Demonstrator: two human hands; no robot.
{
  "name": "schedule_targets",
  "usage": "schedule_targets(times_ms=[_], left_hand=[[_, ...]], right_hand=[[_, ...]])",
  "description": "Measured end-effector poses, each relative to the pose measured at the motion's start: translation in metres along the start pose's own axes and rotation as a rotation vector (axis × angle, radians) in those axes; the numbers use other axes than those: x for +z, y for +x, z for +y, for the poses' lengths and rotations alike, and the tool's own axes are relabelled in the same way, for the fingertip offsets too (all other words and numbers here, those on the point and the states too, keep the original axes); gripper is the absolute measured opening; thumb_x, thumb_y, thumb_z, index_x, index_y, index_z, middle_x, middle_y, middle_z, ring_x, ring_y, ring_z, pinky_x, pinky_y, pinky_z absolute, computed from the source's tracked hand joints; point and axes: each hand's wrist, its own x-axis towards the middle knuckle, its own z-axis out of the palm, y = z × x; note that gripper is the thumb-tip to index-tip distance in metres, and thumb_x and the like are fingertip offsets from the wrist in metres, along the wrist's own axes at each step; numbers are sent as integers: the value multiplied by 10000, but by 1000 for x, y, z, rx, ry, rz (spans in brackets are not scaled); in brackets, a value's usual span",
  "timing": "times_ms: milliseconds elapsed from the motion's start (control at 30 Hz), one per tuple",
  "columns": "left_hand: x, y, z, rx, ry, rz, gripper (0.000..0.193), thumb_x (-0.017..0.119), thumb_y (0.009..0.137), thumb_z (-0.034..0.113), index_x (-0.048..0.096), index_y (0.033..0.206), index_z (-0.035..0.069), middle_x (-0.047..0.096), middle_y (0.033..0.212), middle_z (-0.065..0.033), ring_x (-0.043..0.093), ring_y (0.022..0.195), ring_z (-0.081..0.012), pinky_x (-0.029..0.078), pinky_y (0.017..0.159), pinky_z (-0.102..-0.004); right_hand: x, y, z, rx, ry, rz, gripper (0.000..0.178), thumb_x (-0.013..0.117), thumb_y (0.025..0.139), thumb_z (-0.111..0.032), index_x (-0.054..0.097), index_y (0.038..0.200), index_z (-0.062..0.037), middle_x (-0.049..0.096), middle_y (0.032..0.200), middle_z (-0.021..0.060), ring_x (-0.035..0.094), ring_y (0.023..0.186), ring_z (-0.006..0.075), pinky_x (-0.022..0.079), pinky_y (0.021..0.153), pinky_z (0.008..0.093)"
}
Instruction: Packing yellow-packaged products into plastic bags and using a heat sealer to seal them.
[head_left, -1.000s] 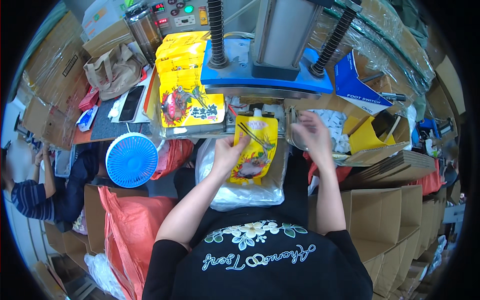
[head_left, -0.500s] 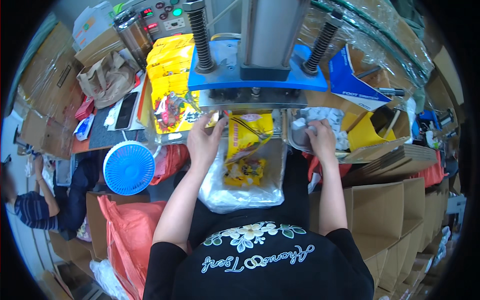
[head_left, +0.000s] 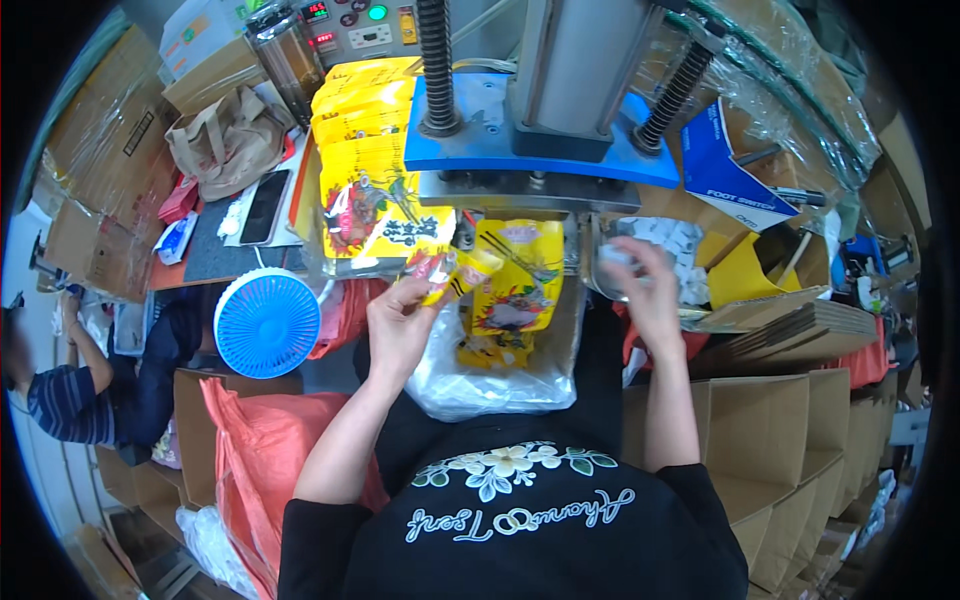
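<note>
My left hand [head_left: 398, 330] pinches the edge of a yellow printed pouch [head_left: 460, 275], raised in front of the pouch pile [head_left: 370, 160]. My right hand [head_left: 650, 295] is over the left part of a clear tray [head_left: 598, 285] of small white packets [head_left: 672, 245]. Its thumb and fingers are curled around a pale piece, seemingly one such packet, slightly blurred. Between my hands, another yellow pouch [head_left: 520, 290] slants down from beneath the press [head_left: 530, 190] over a plastic-lined bin [head_left: 490, 395]. More yellow pouches lie inside that bin.
A blue fan [head_left: 267, 322] stands left, beside a phone [head_left: 264, 208] and a cloth bag [head_left: 228, 145]. Red sacks [head_left: 280, 450] lie lower left, with a co-worker [head_left: 75, 400] beyond. Cardboard boxes [head_left: 755, 430] line the right; a blue-and-white carton [head_left: 735, 175] sits above them.
My left hand has come nearer me and now holds a pouch. My right hand has shifted slightly at the tray. The pouch under the press hangs flatter. The whole view has moved a little.
</note>
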Motion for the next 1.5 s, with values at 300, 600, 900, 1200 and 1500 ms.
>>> schedule_targets(times_ms=[300, 600, 900, 1200, 1500], left_hand=[[39, -32, -20, -31, -61, -327, 154, 692, 866, 122, 712, 916, -22, 697, 812, -42, 607, 758, -70, 483, 701, -232], [79, 16, -4, -412, -470, -155, 288, 667, 888, 192, 686, 908, -94, 698, 786, -79, 600, 656, -73, 471, 582, -249], [82, 43, -11, -513, -497, -165, 250, 680, 892, 176, 649, 976, -58, 687, 856, -84, 651, 727, -126, 512, 646, -247], [-7, 23, -47, 398, 826, 174, 445, 729, 765, 187, 629, 1190, 106, 531, 1355, -94, 403, 1340, -267, 130, 1151, -514], [-4, -5, -2, -6, 45, -1, 88, 713, 823, 14, 687, 895, -27, 657, 798, -13, 555, 725, -44, 453, 649, -222]], right_hand=[[34, -1, -38, -182, 95, -658, 256, 732, 792, -169, 684, 1006, -38, 677, 957, 92, 625, 929, 232, 484, 804, 342], [7, 19, 13, 45, 24, -17, 310, 648, 879, -159, 633, 1138, 11, 688, 1018, 93, 658, 869, 192, 496, 776, 307], [28, 12, 60, -75, -322, 0, 188, 662, 790, -72, 670, 971, -21, 626, 969, 170, 611, 875, 381, 496, 766, 423], [13, 8, 69, 106, 105, 114, 221, 703, 796, -44, 641, 1007, -21, 669, 850, 83, 600, 738, 142, 480, 661, 279], [14, 0, -14, -8, 234, -128, 235, 719, 806, -86, 670, 1029, -31, 649, 899, 28, 569, 833, 98, 471, 724, 263]])
